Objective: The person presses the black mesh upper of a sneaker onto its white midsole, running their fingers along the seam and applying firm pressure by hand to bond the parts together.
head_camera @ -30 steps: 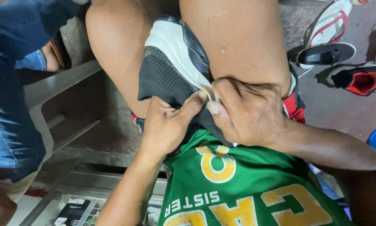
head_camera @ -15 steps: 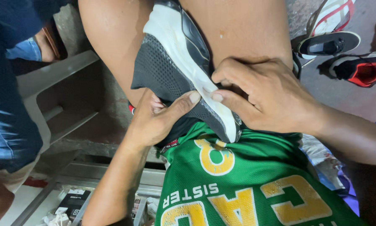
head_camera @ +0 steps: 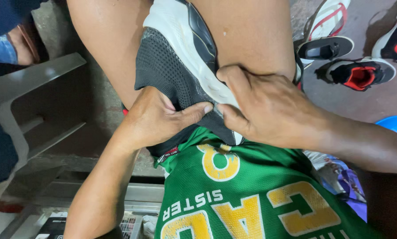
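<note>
Shifted grip since a second ago: shoe (head_camera: 181,66) now turned further, white sole edge facing up, wedged between the knees at centre. Suggests pressing along the sole seam. Left hand (head_camera: 156,117) curled under the mesh upper, thumb pressed to the seam. Right hand (head_camera: 265,108) clamped over the sole edge, fingers closed, thumb meeting the other.

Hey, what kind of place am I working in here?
Probably an informal shoe-repair spot, low to a concrete floor: loose sneakers lie about, and both hands press on a black mesh shoe clamped between the knees.
</note>
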